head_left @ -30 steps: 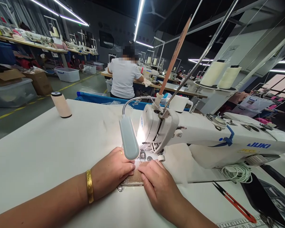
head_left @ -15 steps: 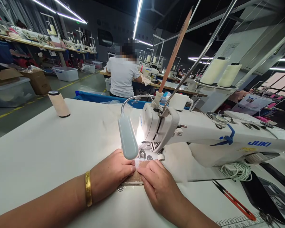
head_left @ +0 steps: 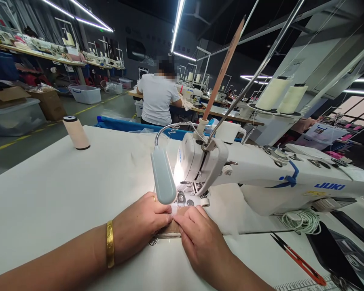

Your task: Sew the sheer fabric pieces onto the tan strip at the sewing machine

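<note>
Both hands meet just in front of the needle area of a white sewing machine [head_left: 255,161]. My left hand [head_left: 141,220], with a gold bracelet at the wrist, has thumb and fingers pinched at a small piece of pale fabric [head_left: 174,210]. My right hand [head_left: 202,236] is closed too, its thumb and forefinger meeting at the same fabric's near edge. Below them lies a brown plate [head_left: 172,230]. A grey lamp [head_left: 164,176] shines beside the needle and partly covers the view there. Most of the fabric is hidden by the fingers.
A peach thread cone [head_left: 77,133] stands at the white table's [head_left: 48,194] back left. To the right lie red-handled snips [head_left: 303,260], a coil of pale cord [head_left: 301,221] and a black tray [head_left: 333,254]. A person in a white shirt [head_left: 158,99] sits ahead, facing away.
Both hands have shifted very slightly left, still pinched at the fabric. The camera view has tilted a little.
</note>
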{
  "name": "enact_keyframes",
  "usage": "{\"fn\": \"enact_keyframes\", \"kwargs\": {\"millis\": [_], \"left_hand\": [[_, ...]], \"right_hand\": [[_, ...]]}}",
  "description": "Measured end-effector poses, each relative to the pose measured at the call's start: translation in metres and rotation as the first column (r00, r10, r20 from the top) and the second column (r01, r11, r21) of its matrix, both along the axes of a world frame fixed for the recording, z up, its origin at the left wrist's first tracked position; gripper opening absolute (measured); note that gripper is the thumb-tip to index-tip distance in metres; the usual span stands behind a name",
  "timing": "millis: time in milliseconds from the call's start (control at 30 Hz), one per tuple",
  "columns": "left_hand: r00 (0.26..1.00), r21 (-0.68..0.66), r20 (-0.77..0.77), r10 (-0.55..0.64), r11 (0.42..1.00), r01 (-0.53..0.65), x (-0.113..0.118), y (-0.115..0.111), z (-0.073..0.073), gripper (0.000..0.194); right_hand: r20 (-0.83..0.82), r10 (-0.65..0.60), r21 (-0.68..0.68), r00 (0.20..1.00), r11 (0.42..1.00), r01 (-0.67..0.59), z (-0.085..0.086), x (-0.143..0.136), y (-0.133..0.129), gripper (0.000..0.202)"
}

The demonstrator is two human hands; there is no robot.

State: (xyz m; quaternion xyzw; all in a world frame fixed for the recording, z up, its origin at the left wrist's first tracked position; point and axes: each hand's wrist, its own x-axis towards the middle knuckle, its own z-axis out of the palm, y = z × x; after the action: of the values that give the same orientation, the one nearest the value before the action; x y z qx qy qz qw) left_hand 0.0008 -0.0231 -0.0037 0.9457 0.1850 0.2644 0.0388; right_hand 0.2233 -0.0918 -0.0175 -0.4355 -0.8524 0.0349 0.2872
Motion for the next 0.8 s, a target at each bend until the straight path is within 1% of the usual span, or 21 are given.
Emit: {"fn": "enact_keyframes", "kwargs": {"millis": [100, 200, 267, 333, 467, 533, 600, 700, 800], "left_hand": [[1.0, -0.012, -0.002, 0.0, 1.0, 0.0, -0.002, 0.003, -0.012, 0.026], [1.0, -0.01, 0.008, -0.001, 1.0, 0.001, -0.003, 0.003, -0.016, 0.025], [1.0, 0.001, 0.03, -0.009, 1.0, 0.009, -0.003, 0.002, -0.013, 0.025], [0.999, -0.002, 0.031, -0.007, 1.0, 0.007, -0.004, -0.001, -0.006, 0.025], [1.0, -0.062, -0.017, 0.024, 0.998, -0.025, -0.003, -0.005, 0.009, 0.026], [1.0, -0.058, -0.014, 0.027, 0.998, -0.028, -0.002, -0.004, 0.014, 0.027], [0.999, -0.036, -0.006, 0.032, 0.999, -0.032, 0.001, -0.002, 0.016, 0.027], [0.998, -0.017, 0.0, 0.064, 0.998, -0.064, 0.003, 0.003, 0.015, 0.027], [0.993, -0.003, -0.039, 0.107, 0.994, -0.107, 0.004, 0.007, 0.012, 0.029]], "right_hand": [[-0.004, 0.004, 0.037, 1.0, 0.999, -0.004, -0.002, -0.001, 0.0, 0.034], [-0.004, 0.001, 0.065, 1.0, 0.998, -0.001, -0.003, -0.001, 0.001, 0.034], [-0.002, -0.005, 0.068, 1.0, 0.998, 0.005, -0.004, -0.001, 0.001, 0.034], [-0.006, -0.009, 0.065, 1.0, 0.998, 0.009, -0.005, -0.001, 0.002, 0.033], [-0.006, -0.02, 0.031, 1.0, 0.999, 0.02, -0.005, -0.002, 0.004, 0.032], [0.002, -0.031, 0.005, 1.0, 0.999, 0.031, -0.004, -0.002, 0.006, 0.033], [0.006, -0.043, -0.009, 0.999, 0.999, 0.043, -0.002, -0.002, 0.008, 0.033], [0.001, -0.064, -0.018, 0.998, 0.998, 0.064, 0.0, -0.002, 0.009, 0.033], [-0.012, -0.066, -0.027, 0.998, 0.997, 0.066, 0.001, -0.002, 0.009, 0.033]]}}
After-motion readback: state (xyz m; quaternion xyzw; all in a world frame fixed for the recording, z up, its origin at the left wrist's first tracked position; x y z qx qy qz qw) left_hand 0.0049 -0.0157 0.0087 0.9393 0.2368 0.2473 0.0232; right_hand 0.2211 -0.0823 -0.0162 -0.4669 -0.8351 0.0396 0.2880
